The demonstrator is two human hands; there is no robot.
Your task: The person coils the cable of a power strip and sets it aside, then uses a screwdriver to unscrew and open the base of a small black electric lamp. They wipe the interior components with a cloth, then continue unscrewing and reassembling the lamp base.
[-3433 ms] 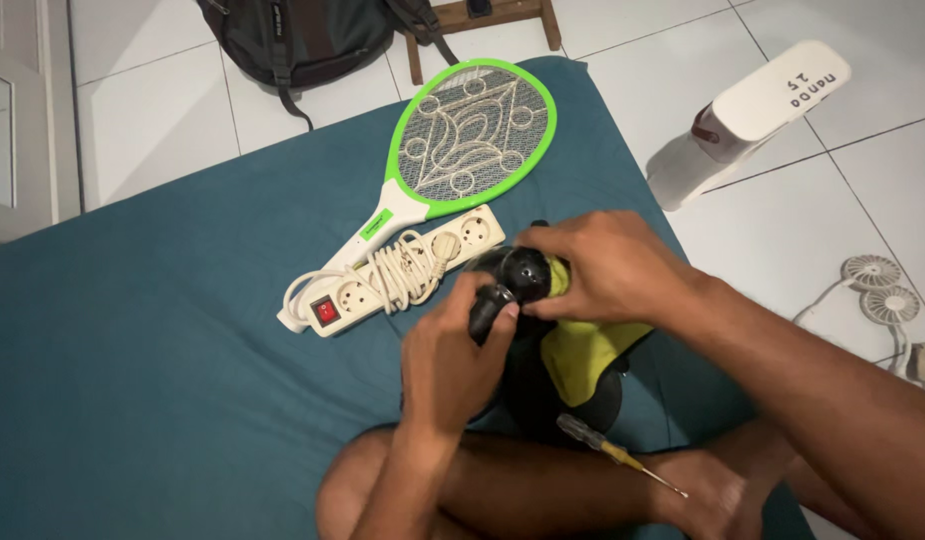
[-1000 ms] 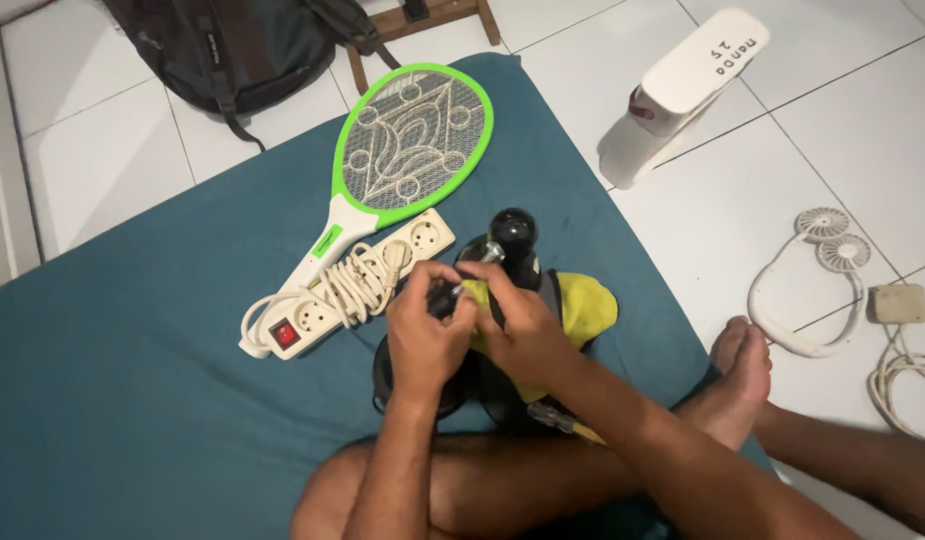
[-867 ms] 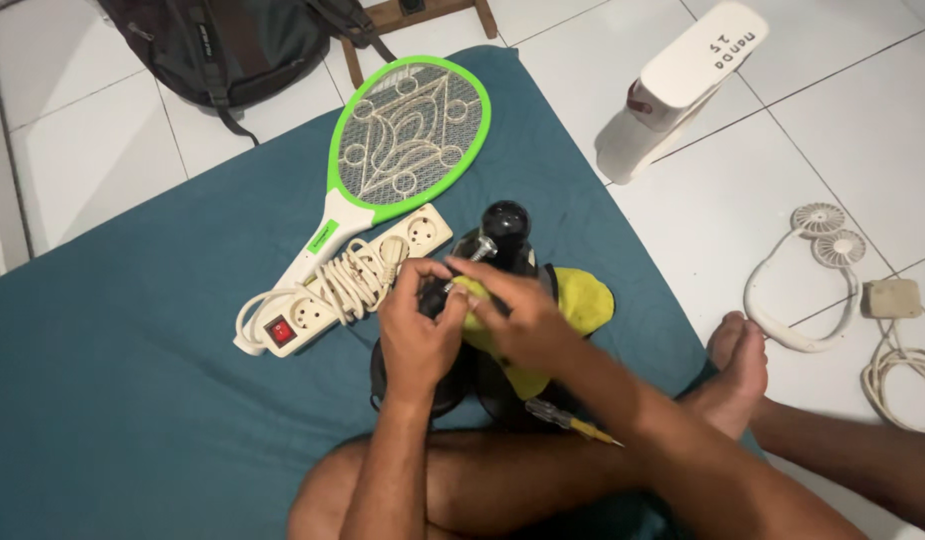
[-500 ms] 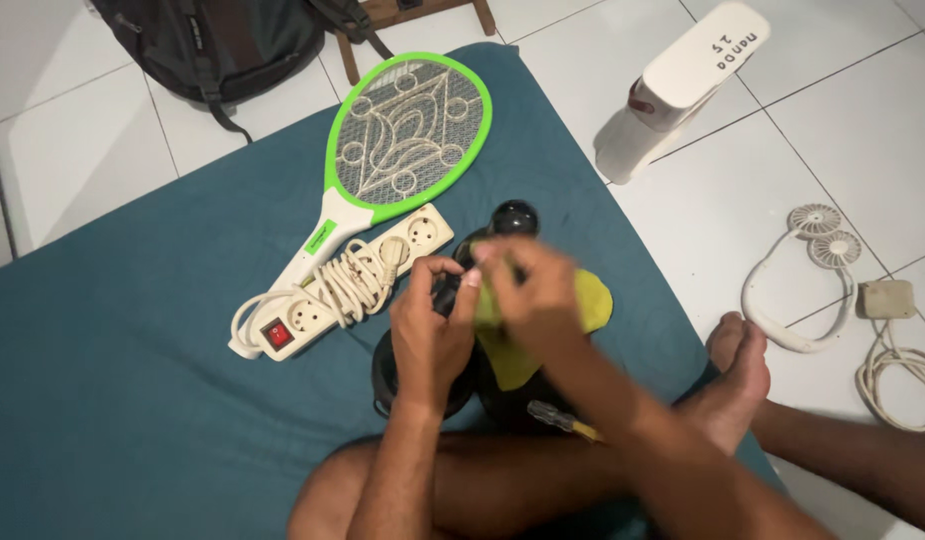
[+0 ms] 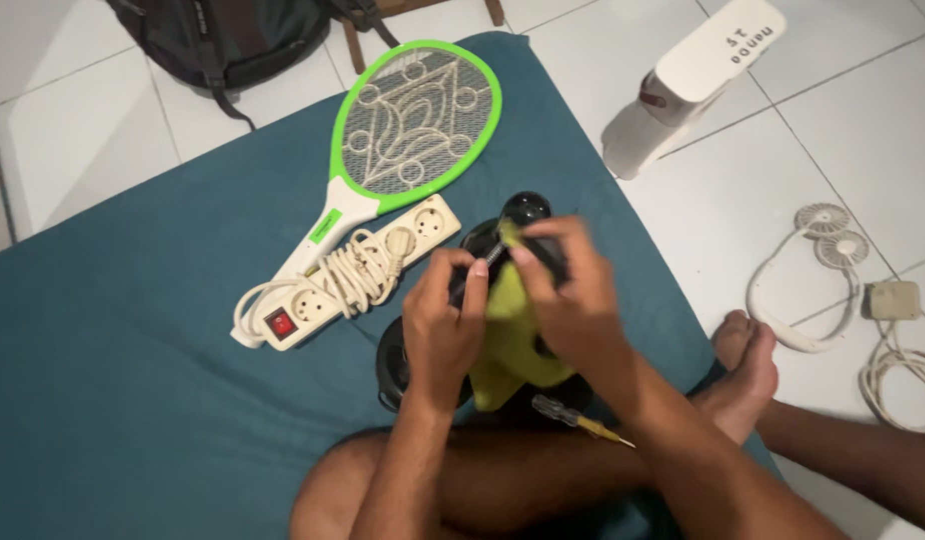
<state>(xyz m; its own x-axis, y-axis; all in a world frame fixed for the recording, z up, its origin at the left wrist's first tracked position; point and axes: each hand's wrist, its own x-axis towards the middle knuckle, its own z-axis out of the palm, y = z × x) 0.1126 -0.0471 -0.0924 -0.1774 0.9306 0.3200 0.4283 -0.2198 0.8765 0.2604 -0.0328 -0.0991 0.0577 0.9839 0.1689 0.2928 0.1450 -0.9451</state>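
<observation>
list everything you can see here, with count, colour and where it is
black and yellow-green plastic device: 1, black with a yellow-green part, on the mattress under both hands
teal mattress: 1, teal, on the white tiled floor
green-framed electric swatter: 1, green and white, upper mattress
white power strip with red switch: 1, white, cord coiled on it, left of the hands
yellow-tipped screwdriver: 1, clear handle, by the right forearm
dark backpack: 1, floor, top left
white box-shaped appliance: 1, floor, top right
white neck fan: 1, floor, right
white adapter with cable: 1, far right
left hand: 1, on the device
right hand: 1, on the device
</observation>
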